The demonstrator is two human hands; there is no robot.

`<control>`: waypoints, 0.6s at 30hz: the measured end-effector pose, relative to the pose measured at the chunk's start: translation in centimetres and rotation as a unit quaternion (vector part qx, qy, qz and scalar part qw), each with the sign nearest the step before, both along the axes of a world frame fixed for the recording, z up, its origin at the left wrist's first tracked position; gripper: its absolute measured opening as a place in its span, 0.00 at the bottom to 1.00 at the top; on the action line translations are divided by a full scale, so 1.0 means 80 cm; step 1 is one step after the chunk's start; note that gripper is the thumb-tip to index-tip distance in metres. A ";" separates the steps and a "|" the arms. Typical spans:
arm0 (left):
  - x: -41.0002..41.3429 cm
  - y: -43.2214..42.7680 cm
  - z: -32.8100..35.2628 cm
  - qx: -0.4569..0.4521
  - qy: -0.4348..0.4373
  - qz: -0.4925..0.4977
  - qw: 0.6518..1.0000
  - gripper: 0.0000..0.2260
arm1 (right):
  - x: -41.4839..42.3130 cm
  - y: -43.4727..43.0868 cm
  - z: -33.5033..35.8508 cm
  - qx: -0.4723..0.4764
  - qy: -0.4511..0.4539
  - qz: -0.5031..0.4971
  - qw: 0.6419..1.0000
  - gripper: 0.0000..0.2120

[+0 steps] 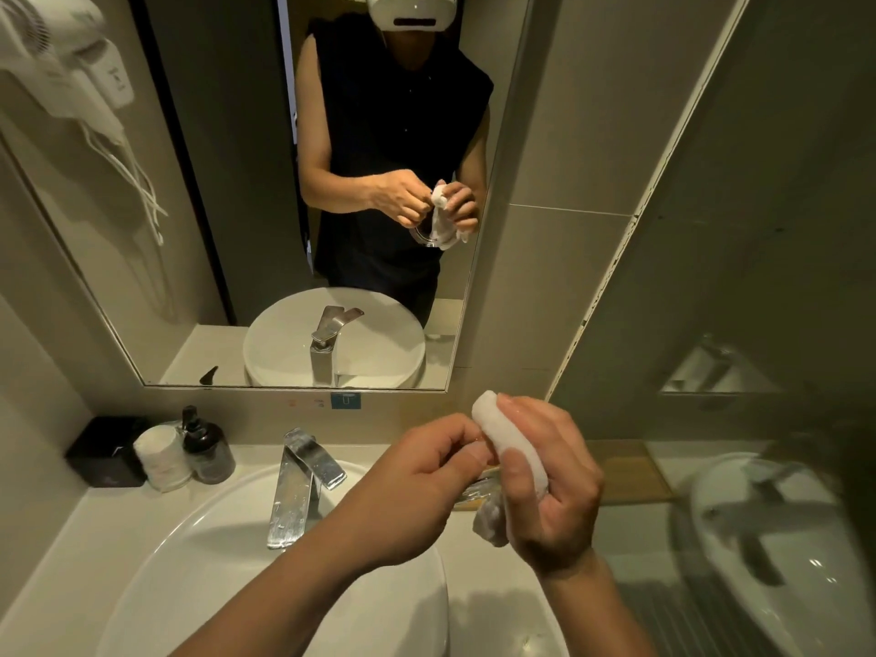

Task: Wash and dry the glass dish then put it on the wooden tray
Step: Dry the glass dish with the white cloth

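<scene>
My left hand [417,486] pinches the rim of the small clear glass dish [476,489], which shows only as a glint between my hands above the counter. My right hand [552,490] grips a white cloth [502,436] pressed against the dish; the cloth's end hangs below the palm. The mirror [265,206] shows the dish's round rim hanging under my hands. The wooden tray [633,476] lies on the counter to the right, behind my right hand, partly hidden by it.
A white basin [199,561] with a chrome tap [298,486] sits below my left forearm. A dark pump bottle [206,448], a white roll and a black box stand at the back left. A wall hairdryer [61,64] hangs upper left. A glass partition is on the right.
</scene>
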State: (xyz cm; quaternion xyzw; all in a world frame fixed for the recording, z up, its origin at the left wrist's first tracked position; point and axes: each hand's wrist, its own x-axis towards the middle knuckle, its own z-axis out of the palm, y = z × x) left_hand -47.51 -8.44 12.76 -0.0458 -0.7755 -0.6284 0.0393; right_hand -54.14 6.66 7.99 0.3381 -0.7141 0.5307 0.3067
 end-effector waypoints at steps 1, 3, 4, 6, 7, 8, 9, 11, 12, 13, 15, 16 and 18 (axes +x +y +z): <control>0.001 0.003 0.002 0.006 0.001 0.010 1.000 0.11 | 0.000 0.000 0.002 0.007 0.013 -0.001 1.000 0.26; 0.004 0.008 0.003 0.030 0.011 0.032 0.999 0.12 | 0.002 -0.003 0.005 -0.006 0.014 0.000 1.000 0.26; 0.005 0.009 0.001 0.040 0.019 0.039 0.998 0.15 | 0.005 -0.005 0.006 -0.023 0.002 -0.002 1.000 0.27; 0.006 0.011 -0.002 0.070 0.032 0.052 0.996 0.19 | 0.011 -0.010 0.009 -0.090 -0.050 0.006 0.995 0.23; 0.008 0.012 -0.002 0.089 0.037 0.058 0.994 0.20 | 0.014 -0.013 0.009 -0.148 -0.097 0.013 0.984 0.20; 0.008 0.013 -0.002 0.109 0.039 0.064 0.991 0.20 | 0.017 -0.016 0.008 -0.215 -0.154 0.026 0.964 0.20; 0.009 0.015 -0.002 0.129 0.040 0.070 0.988 0.20 | 0.020 -0.019 0.006 -0.272 -0.206 0.042 0.939 0.21; 0.008 0.016 -0.004 0.150 0.043 0.081 0.984 0.18 | 0.023 -0.020 0.001 -0.329 -0.260 0.053 0.906 0.23; 0.007 0.014 -0.006 0.139 0.048 0.080 0.986 0.18 | 0.023 -0.020 -0.001 -0.324 -0.263 0.049 0.908 0.23; 0.007 0.011 -0.009 0.116 0.057 0.072 0.989 0.17 | 0.023 -0.019 -0.003 -0.305 -0.254 0.039 0.917 0.23; 0.008 0.005 -0.010 0.020 0.062 0.041 0.997 0.15 | 0.020 -0.015 -0.002 -0.238 -0.204 0.011 0.950 0.21; 0.008 0.002 -0.009 -0.034 0.057 0.029 0.997 0.13 | 0.018 -0.012 0.000 -0.195 -0.167 0.000 0.966 0.21; 0.009 -0.001 -0.006 -0.090 0.043 0.018 0.995 0.08 | 0.012 -0.003 0.003 -0.098 -0.090 -0.006 0.991 0.21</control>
